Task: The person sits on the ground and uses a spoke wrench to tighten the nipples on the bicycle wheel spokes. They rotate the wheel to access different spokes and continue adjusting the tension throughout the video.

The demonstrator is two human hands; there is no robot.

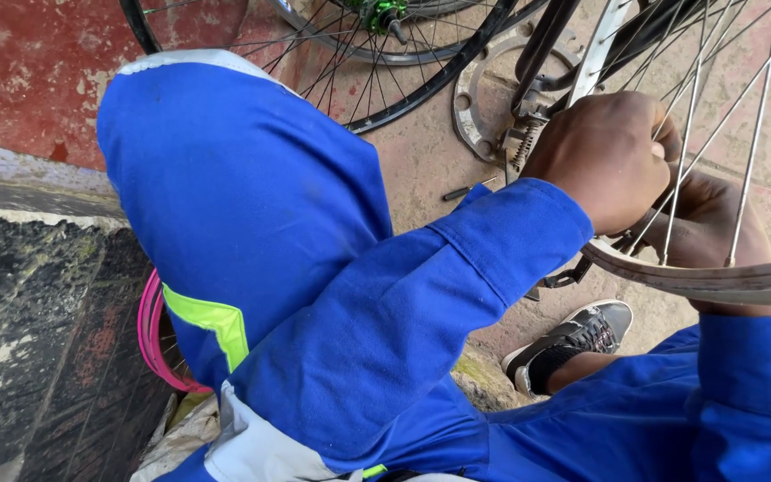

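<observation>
Blue sleeves fill my view; beyond them my left hand [604, 156] and right hand [716, 223] close around thin spokes [684, 134] above the silver rim [725, 281]. Spokes seem springy; the stiff, light rim offers firmer hold.

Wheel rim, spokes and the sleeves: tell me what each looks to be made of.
Wheel rim: likely metal, dull silver-grey with a worn, grimy sheen. Spokes: thin straight wires with bright glints, apparently steel or similar. Sleeves: blue woven workwear cloth, matte and creased, with a yellow-green band. The left hand and right hand grip among the spokes at the rim.
</observation>
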